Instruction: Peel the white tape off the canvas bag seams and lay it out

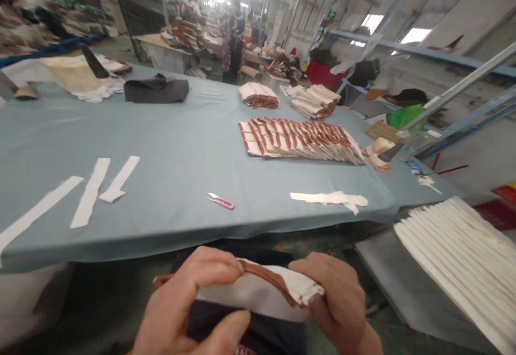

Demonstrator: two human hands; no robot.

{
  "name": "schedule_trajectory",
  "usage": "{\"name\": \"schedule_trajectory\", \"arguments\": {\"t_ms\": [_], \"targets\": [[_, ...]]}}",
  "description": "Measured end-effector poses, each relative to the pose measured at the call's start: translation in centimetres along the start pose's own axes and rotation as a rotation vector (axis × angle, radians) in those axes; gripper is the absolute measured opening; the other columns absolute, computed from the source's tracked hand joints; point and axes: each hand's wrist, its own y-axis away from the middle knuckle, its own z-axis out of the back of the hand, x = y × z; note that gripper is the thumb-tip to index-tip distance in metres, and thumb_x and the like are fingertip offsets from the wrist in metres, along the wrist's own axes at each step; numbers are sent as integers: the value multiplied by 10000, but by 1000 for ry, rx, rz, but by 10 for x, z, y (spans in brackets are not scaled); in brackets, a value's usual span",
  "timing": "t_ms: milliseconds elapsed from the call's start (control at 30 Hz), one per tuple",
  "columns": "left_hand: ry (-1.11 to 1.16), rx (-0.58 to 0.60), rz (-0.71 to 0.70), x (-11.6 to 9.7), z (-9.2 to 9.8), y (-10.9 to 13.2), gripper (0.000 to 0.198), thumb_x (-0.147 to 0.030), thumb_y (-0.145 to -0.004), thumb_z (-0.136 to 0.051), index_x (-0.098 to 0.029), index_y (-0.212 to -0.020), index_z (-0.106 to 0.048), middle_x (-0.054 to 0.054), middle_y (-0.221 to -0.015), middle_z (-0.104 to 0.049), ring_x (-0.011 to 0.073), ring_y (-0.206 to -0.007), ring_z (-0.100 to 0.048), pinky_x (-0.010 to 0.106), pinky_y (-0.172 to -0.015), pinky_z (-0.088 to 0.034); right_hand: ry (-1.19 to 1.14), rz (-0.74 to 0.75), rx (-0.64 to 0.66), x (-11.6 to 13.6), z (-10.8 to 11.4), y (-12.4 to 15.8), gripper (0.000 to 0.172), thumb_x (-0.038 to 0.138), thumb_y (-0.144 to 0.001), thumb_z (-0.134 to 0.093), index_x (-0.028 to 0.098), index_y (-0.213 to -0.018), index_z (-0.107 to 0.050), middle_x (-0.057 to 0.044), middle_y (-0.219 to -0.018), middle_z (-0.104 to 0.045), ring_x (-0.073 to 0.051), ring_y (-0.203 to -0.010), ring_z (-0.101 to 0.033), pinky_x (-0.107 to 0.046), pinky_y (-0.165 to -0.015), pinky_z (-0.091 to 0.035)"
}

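Observation:
In front of my lap, below the table's front edge, I hold a white fabric piece with a brown leather edge (266,275). My left hand (193,296) grips its left part, fingers over the top edge and thumb lower down. On the right end, my right hand (336,290) is closed around the piece, where the white layer folds over. The underside of the piece and some fingertips are hidden. Nearest on the table beyond my hands lies a pair of pink thread snips (222,201), blades pointing left.
White strips (92,191) lie on the blue-covered table (169,183), with another white strip bundle (328,198) at right. Overlapping brown-and-white pieces (300,139) and two stacks (258,95) sit farther back. A pleated white stack (463,258) stands right. A person (234,43) is beyond.

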Motion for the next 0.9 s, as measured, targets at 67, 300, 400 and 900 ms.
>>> {"name": "schedule_trajectory", "arguments": {"t_ms": [67, 300, 400, 900], "targets": [[-8, 33, -45, -5, -12, -12, 321, -157, -800, -726, -346, -1054, -680, 17, -952, -793, 223, -832, -768, 339, -733, -642, 4, -9, 29, 0, 1, 5, 432, 365, -1141, -336, 215, -946, -690, -44, -669, -746, -168, -546, -691, -294, -557, -512], [-56, 51, -173, 1, -41, -3, 175, -71, -922, -657, -230, -987, -622, 20, -962, -738, 143, -898, -732, 235, -823, -574, 42, -79, 80, 0, -8, 26, 395, 344, -1134, -398, 181, -936, -699, -60, -732, -780, -167, -600, -739, -276, -585, -526], [-79, 12, -131, 17, -51, 10, 198, -72, -944, -651, -215, -1078, -622, 61, -1056, -738, 168, -1015, -722, 259, -907, -575, 59, -162, 35, 1, -16, 35, 327, 300, -1122, -439, 179, -955, -693, -67, -793, -804, -169, -635, -761, -264, -613, -540], [-94, 61, -96, 42, -66, 3, 239, -26, -908, -624, -231, -1030, -631, 34, -980, -743, 200, -961, -685, 363, -935, -518, 9, -514, -12, 19, -57, 56, 292, 341, -1110, -461, 212, -974, -685, -39, -808, -778, -166, -643, -734, -252, -616, -500]]}}
